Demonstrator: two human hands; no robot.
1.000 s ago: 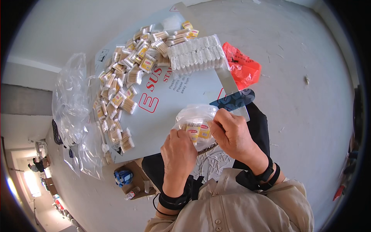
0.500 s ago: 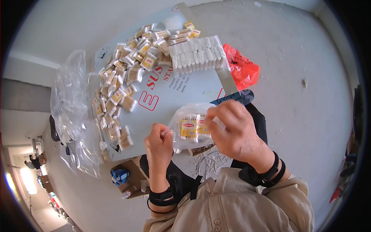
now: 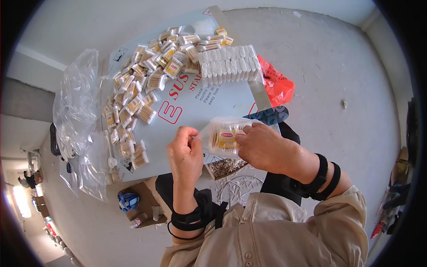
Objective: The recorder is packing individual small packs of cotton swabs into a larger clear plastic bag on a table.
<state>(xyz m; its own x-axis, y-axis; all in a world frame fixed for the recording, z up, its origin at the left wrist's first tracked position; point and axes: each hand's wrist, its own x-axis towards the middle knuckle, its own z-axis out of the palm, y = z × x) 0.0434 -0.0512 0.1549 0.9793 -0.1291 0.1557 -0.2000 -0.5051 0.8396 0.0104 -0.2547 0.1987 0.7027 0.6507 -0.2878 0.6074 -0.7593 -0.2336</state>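
Note:
Between my hands, above the near edge of the table, is a clear plastic bag with small packs of cotton swabs inside, their yellow labels showing through. My left hand pinches the bag's left edge between thumb and curled fingers. At the other end, my right hand closes over the bag's right side and partly covers a pack there; its fingertips are partly hidden. A heap of loose cotton swab packs lies along the table's left side.
A wrapped block of white packs sits at the table's far right, beside a red plastic bag. Large clear plastic hangs off the left. Below are a cardboard box, a tray of swabs and scattered swabs.
My right hand has come down from above the bag and closed on its right side. My left hand has risen slightly, and the bag is now stretched flatter between both hands.

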